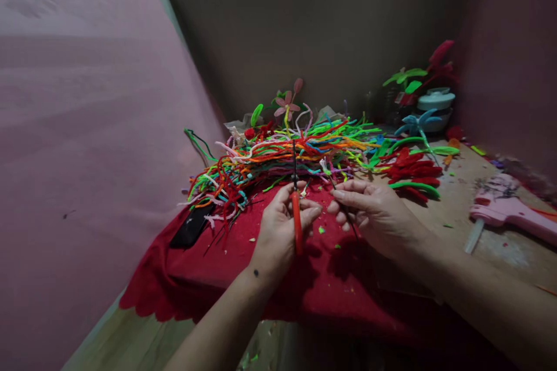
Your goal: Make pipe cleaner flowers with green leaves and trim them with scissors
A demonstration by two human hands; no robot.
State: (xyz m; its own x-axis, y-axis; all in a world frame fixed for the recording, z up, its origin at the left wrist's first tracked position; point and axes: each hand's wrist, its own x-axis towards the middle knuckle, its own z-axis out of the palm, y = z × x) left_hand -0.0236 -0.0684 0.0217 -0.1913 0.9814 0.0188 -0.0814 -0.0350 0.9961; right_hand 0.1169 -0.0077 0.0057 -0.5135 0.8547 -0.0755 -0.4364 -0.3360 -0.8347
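My left hand (285, 220) is closed round red-handled scissors (297, 217), whose dark blades point up and away over the colourful pile. To its right, my right hand (359, 206) pinches a thin dark stem (348, 217) between thumb and fingers. A small white and green tuft (324, 167) shows at the stem's upper end. Both hands are above the red cloth (209, 266), a short gap apart. Just beyond them lies a large heap of fuzzy pipe cleaners (270, 153) in many colours.
A black phone (191, 227) lies at the heap's left end. At right are red fuzzy petals (411, 171), a blue flower (418, 123), a lidded container (436, 99) and a pink glue gun (509, 206). A pink flower (287, 105) rises behind the heap. Small scraps dot the cloth.
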